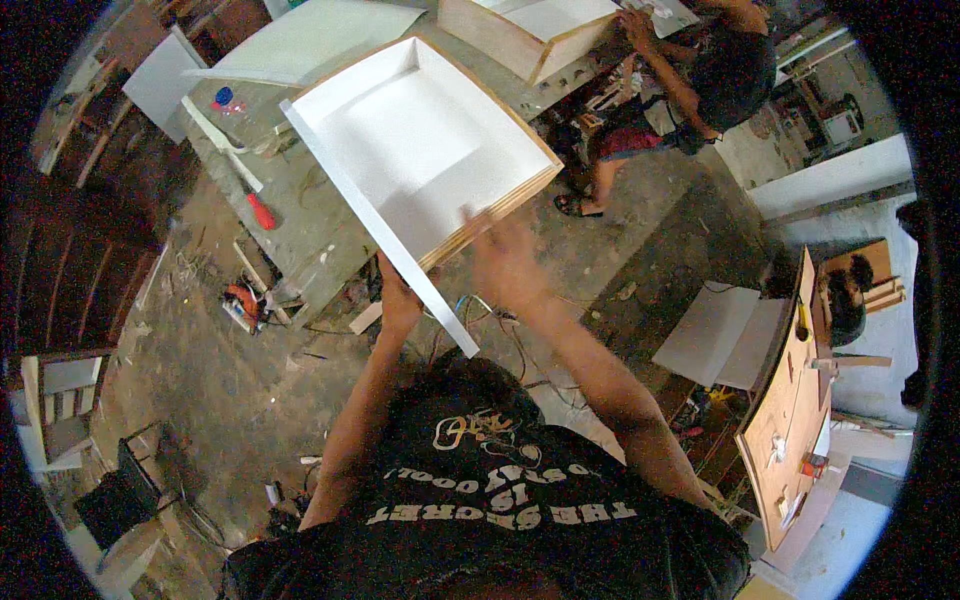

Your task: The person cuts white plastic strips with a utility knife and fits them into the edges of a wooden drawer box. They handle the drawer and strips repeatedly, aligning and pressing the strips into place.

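A drawer (430, 150) with a white inside and raw wooden edges rests tilted on the workbench, its near corner jutting past the bench edge. Along its left side runs a long white front panel (380, 230) that extends beyond the box toward me. My left hand (400, 298) grips the drawer from below by this panel, its fingers partly hidden. Close to the drawer's near wooden side is my right hand (508, 262), smeared by motion, so its fingers are unclear.
The workbench (305, 215) holds a red-handled tool (261, 211) and a blue roll (223, 96). Another person (735, 75) handles a second drawer (540, 55) at the far right. A power tool (243, 305) and cables lie on the floor; a wooden board (785, 420) stands right.
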`<state>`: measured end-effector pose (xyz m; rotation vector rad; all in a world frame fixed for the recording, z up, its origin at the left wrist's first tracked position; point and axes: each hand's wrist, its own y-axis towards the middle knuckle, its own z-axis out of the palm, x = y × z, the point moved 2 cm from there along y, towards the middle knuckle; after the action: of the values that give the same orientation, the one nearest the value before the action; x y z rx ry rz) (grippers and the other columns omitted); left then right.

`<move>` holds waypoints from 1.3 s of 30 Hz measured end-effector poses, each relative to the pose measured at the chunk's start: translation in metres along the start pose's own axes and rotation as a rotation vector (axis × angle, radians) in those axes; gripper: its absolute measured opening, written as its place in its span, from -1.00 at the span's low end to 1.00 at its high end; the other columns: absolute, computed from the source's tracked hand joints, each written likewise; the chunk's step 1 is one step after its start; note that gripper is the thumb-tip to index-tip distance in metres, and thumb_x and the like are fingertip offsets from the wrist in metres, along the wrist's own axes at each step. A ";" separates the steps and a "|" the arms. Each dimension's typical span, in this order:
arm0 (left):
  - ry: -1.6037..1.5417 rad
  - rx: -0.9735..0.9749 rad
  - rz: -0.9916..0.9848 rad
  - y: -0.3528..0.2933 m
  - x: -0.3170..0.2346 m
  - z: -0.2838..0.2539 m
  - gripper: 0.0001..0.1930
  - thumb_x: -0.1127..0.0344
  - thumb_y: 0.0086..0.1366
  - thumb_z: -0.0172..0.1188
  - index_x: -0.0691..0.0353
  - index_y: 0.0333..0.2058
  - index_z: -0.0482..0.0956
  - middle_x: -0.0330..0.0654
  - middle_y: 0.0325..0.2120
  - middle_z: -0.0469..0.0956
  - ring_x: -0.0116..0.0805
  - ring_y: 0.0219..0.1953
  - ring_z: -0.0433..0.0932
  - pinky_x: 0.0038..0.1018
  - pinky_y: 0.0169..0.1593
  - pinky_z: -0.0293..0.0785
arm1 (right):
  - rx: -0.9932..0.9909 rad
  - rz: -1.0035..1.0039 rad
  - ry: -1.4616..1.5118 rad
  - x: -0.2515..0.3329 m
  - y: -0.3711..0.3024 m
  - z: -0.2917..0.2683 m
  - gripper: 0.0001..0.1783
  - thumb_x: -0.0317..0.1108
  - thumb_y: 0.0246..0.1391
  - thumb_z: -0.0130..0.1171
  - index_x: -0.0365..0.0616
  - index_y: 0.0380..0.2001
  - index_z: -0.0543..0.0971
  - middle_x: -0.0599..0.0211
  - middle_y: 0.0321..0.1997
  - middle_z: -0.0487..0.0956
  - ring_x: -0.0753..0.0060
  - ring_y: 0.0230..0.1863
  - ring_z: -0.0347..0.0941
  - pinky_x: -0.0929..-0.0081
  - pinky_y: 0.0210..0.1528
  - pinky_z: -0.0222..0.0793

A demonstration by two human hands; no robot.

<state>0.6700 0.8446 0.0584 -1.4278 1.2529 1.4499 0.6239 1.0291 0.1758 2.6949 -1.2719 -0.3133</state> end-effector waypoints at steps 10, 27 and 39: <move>0.149 -0.024 0.084 0.000 -0.007 -0.008 0.05 0.37 0.13 0.44 0.25 0.43 -0.14 0.05 0.30 0.19 -0.10 0.32 0.23 -0.25 0.33 0.21 | -0.097 0.325 -0.058 -0.122 -0.001 0.013 -0.08 -0.43 0.01 0.14 -0.18 0.45 0.05 0.00 0.24 0.48 0.10 0.31 0.35 -0.12 0.35 0.09; 0.298 -0.075 -0.076 -0.009 -0.023 -0.053 0.11 0.28 0.26 0.38 0.40 0.40 -0.41 0.08 -0.05 0.59 -0.12 -0.15 0.65 -0.26 -0.04 0.59 | 0.100 0.403 0.246 -0.096 -0.008 0.005 -0.01 -0.33 0.06 0.14 0.20 0.51 -0.09 -0.13 -0.42 0.62 -0.18 -0.45 0.58 -0.03 -0.31 0.54; 0.352 -0.102 -0.071 -0.016 -0.011 -0.054 0.06 0.14 0.30 0.33 0.36 0.42 -0.34 0.11 -0.19 0.67 -0.06 -0.19 0.69 -0.29 -0.15 0.60 | 0.094 0.435 0.386 -0.070 -0.012 0.018 0.04 -0.26 0.02 0.19 0.31 0.51 -0.10 -0.05 -0.42 0.65 -0.19 -0.48 0.59 -0.12 -0.36 0.56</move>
<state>0.7013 0.7984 0.0715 -1.8372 1.3357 1.2659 0.5845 1.0901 0.1648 2.2965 -1.7092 0.3080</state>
